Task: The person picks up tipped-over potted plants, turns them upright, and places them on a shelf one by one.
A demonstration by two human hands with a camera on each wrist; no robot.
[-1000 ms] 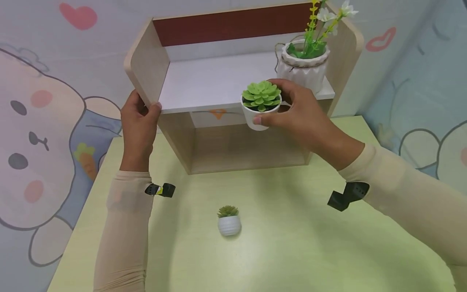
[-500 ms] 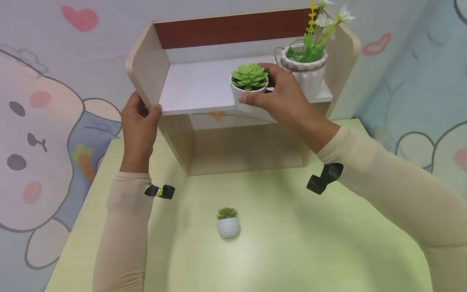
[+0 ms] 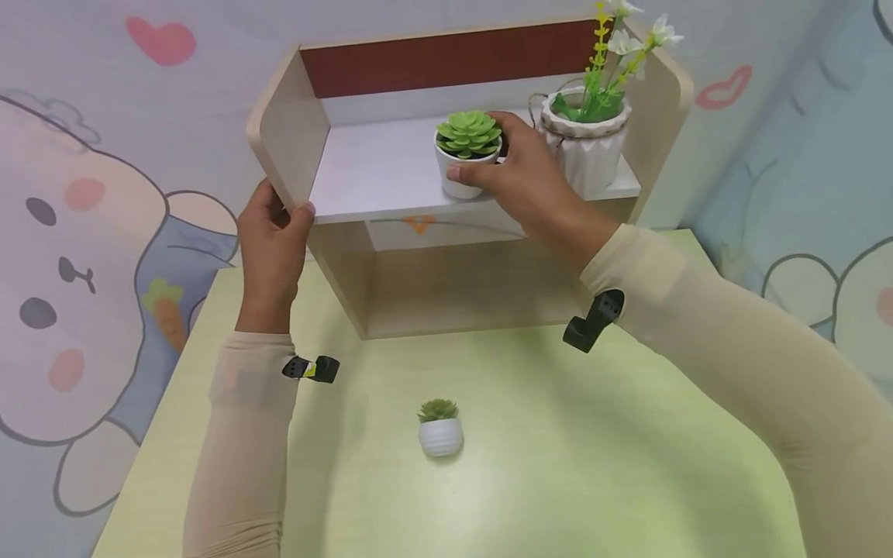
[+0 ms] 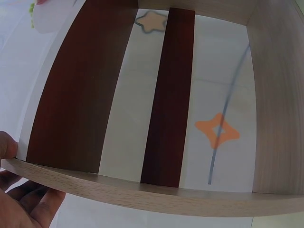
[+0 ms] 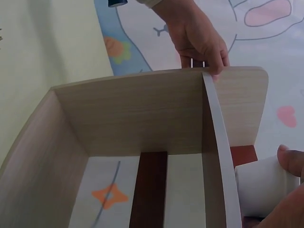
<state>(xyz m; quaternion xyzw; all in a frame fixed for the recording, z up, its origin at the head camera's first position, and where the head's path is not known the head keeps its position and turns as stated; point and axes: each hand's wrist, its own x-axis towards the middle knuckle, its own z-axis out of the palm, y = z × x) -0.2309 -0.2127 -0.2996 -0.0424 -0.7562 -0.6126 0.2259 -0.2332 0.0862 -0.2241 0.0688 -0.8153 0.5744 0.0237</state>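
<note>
Pinches a small white pot (image 3: pixel 464 190) in the right hand (image 3: pixel 536 177), thumb across the front and fingers curled round behind. Holds the pot upright, with a green succulent (image 3: pixel 469 134) above the rim, about midway along the front edge of the upper board (image 3: pixel 384 167). Cannot tell contact or gap between base and board.

Grips the left side panel (image 3: pixel 289 132) of a wooden shelf unit (image 3: pixel 338 279) in the left hand (image 3: pixel 272 248), thumb at the front left corner of the upper board, fingers round on the outer face. Wears beige sleeves (image 3: pixel 244 434) on both arms.

Has a larger white flowerpot (image 3: pixel 589 159) near the right hand, at the right end of the upper board, just beside the right side panel (image 3: pixel 663 85), with white flowers (image 3: pixel 623 43) rising high over the rim. Bears a reddish-brown slat (image 3: pixel 453 58) along the back edge. Shows an orange star print (image 4: pixel 218 130) through the open back of the lower compartment (image 3: pixel 481 291).

Rests near the far edge of a pale worktop (image 3: pixel 391 372). Carries also a ribbed white pot (image 3: pixel 441 438), well apart from both hands, in front of the shelf unit, green leaves (image 3: pixel 438 410) toward the far edge.
</note>
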